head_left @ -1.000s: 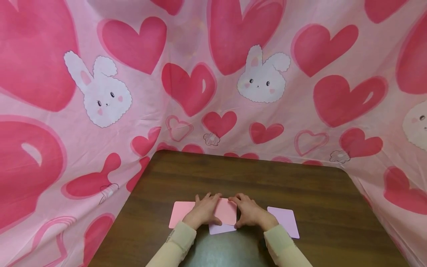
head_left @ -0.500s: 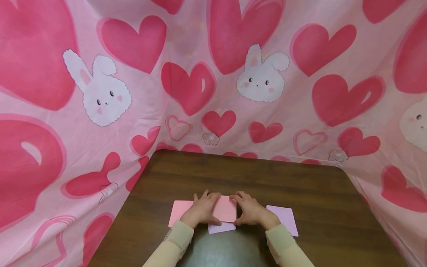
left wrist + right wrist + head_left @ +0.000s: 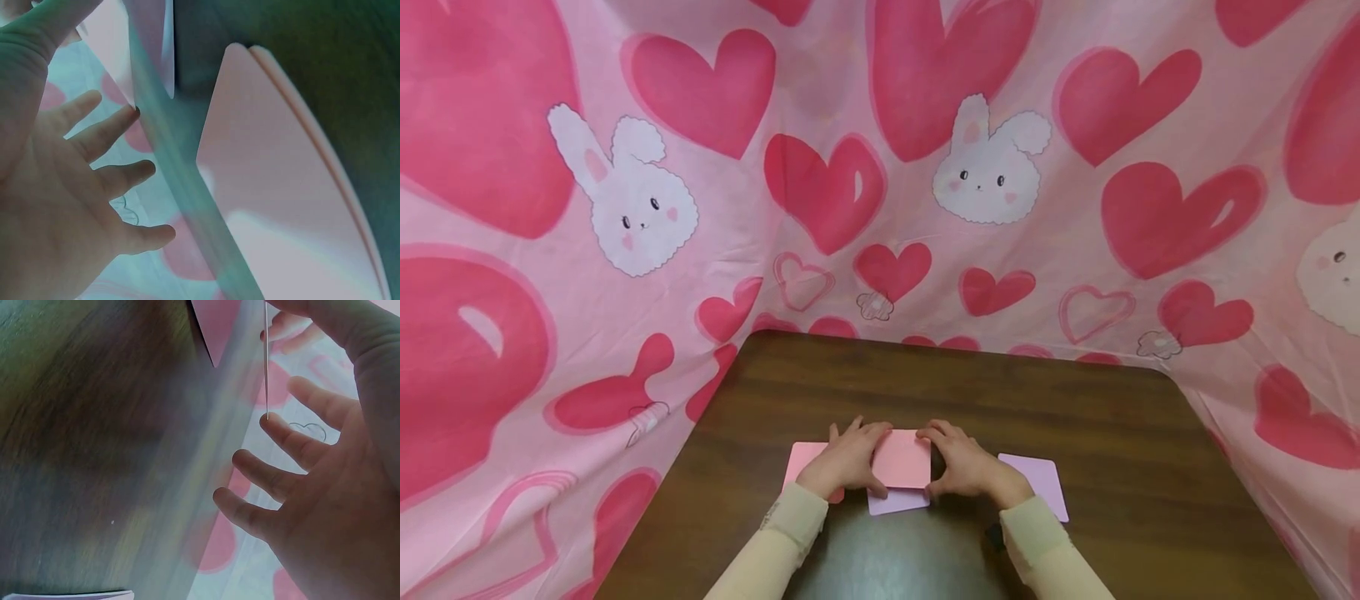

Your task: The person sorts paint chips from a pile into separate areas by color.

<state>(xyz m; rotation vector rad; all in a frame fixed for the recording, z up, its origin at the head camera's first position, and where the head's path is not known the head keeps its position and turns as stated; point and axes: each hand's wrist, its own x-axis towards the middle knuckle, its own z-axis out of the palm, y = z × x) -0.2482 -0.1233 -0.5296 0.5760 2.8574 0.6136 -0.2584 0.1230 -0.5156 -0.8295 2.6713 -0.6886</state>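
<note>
A pink card [image 3: 904, 458] is held between both hands by its side edges, over a lilac card [image 3: 898, 502] on the table whose near part shows below it. My left hand [image 3: 848, 461] grips the pink card's left side with thumb and fingers, the other fingers spread in the left wrist view. My right hand [image 3: 964, 463] pinches its right side; in the right wrist view the card appears edge-on as a thin line [image 3: 267, 375] at a fingertip. Under the left wrist lie overlapping pink cards [image 3: 281, 169], partly hidden in the head view by the forearm.
Another lilac card [image 3: 1037, 483] lies to the right of the right hand, its edges slightly offset as in a small stack. The dark wooden table [image 3: 955, 383] meets a pink cloth [image 3: 820, 83] printed with hearts and rabbits on its far and left sides.
Both hands have shifted the pink card slightly away from the body, and more of the lilac card below it shows. The cards at either side stay put; the head view tilts a little.
</note>
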